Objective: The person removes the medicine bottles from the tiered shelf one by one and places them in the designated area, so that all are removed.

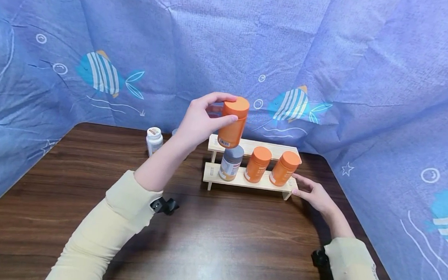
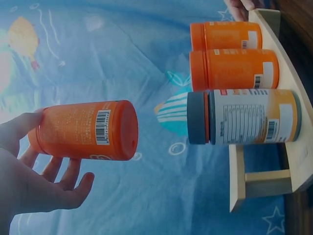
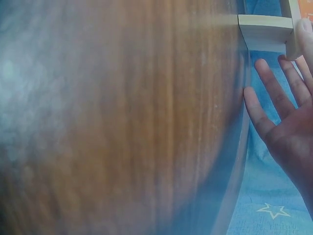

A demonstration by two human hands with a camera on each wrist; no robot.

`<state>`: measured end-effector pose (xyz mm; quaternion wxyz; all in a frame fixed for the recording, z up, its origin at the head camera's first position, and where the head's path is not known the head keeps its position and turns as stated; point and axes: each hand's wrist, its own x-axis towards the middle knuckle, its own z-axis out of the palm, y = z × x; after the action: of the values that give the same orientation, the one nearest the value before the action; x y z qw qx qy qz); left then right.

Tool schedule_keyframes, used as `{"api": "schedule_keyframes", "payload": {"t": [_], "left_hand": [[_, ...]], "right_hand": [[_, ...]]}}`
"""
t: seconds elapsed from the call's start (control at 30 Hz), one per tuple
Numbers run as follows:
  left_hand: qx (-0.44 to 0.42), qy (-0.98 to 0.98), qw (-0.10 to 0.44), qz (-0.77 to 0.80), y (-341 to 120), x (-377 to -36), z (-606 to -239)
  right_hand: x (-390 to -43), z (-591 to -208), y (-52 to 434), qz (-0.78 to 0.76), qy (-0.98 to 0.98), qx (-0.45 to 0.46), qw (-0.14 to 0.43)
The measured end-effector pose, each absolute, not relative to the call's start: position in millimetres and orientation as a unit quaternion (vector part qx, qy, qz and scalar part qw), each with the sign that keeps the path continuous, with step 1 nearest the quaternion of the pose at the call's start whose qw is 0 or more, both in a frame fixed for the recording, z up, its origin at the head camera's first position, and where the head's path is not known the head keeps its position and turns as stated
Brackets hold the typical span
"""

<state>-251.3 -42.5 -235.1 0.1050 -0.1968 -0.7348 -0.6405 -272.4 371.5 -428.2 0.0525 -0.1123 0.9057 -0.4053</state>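
Note:
My left hand (image 1: 202, 119) holds an orange bottle (image 1: 233, 132) by its upper part, lid up, above the two-tier wooden rack (image 1: 252, 183). In the left wrist view the bottle's barcode side (image 2: 88, 129) shows, with the thumb on one side and the fingers on the other. On the lower shelf stand a grey-lidded bottle (image 1: 231, 164) and two orange bottles, one in the middle (image 1: 258, 165) and one at the right (image 1: 285, 169). My right hand (image 1: 314, 196) grips the rack's right end between thumb and forefinger, its other fingers spread in the right wrist view.
A white bottle (image 1: 154, 141) stands on the dark wooden table (image 1: 217, 242), left of the rack. Another item behind it is mostly hidden by my left forearm. A blue fish-print cloth (image 1: 214, 49) hangs behind the table and along its sides.

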Motion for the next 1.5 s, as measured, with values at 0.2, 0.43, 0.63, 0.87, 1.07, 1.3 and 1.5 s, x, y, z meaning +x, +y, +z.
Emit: {"api": "schedule_keyframes", "payload": {"t": [0.2, 0.43, 0.63, 0.87, 1.07, 1.3, 1.5], "left_hand": [[-0.19, -0.733, 0.113, -0.644, -58, -243, -237], [-0.188, -0.741, 0.144, -0.628, -79, -240, -243], [-0.189, -0.75, 0.163, -0.612, -98, -235, -250], [-0.216, -0.737, 0.193, -0.611, -124, -229, -254], [-0.224, -0.721, 0.215, -0.619, -146, -226, -257], [-0.218, -0.699, 0.24, -0.637, -171, -224, -270], [-0.205, -0.692, 0.254, -0.644, -189, -223, -285]], "right_hand": [[-272, -428, 370, -0.397, 0.91, -0.111, 0.05], [-272, -429, 369, -0.404, 0.907, -0.11, 0.053], [-273, -429, 370, -0.402, 0.908, -0.111, 0.051], [-274, -427, 369, -0.389, 0.913, -0.114, 0.041], [-273, -426, 369, -0.394, 0.911, -0.115, 0.04], [-273, -427, 369, -0.392, 0.912, -0.116, 0.044], [-274, -428, 371, -0.394, 0.911, -0.116, 0.045]]}}
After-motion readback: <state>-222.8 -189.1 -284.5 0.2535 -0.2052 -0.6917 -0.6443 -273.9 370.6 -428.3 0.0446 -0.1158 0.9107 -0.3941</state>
